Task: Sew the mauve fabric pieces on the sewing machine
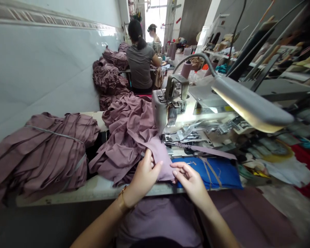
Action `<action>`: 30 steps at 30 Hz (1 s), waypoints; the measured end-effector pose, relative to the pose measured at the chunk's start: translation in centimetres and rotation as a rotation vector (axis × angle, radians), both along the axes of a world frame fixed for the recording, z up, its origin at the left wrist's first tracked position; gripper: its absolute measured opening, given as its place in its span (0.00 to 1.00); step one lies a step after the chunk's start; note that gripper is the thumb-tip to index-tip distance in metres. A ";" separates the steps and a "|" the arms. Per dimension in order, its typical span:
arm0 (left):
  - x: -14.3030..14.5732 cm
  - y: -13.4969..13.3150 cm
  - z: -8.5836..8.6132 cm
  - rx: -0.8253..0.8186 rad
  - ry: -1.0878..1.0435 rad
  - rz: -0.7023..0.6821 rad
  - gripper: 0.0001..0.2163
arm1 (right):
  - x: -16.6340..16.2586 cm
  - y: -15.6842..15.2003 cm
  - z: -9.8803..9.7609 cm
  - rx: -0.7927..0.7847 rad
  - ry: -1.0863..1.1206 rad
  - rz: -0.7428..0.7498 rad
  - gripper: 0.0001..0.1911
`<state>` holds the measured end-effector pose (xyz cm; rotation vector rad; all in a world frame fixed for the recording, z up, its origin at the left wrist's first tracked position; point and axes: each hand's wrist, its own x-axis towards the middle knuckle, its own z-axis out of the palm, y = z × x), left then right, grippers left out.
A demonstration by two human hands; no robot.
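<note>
A mauve fabric piece (pixel 161 160) lies at the front of the sewing machine (pixel 160 110), its far edge close by the needle area. My left hand (pixel 147 168) grips its left side, thumb on top and fingers curled beneath. At the lower right corner, my right hand (pixel 187 175) pinches the edge between thumb and fingers. Behind and left of my hands, a loose heap of the same mauve cloth (pixel 130 127) runs up to the machine head. A narrow mauve strip (pixel 209 150) leads from the right into the machine's guide.
A tied bundle of mauve pieces (pixel 54 148) rests on the left of the table. A blue wrapped pad (pixel 222 172) sits right of my hands. A lamp (pixel 253 103) hangs over the machine. Ahead, a co-worker (pixel 141 58) sits beside piled cloth (pixel 108 79); another person is farther back.
</note>
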<state>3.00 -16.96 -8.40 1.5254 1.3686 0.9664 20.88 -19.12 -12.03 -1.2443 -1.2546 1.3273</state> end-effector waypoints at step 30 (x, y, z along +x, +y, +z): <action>-9.7 1.7 0.5 0.368 0.911 0.285 0.31 | 1.0 -3.7 -0.5 0.242 -0.650 0.325 0.13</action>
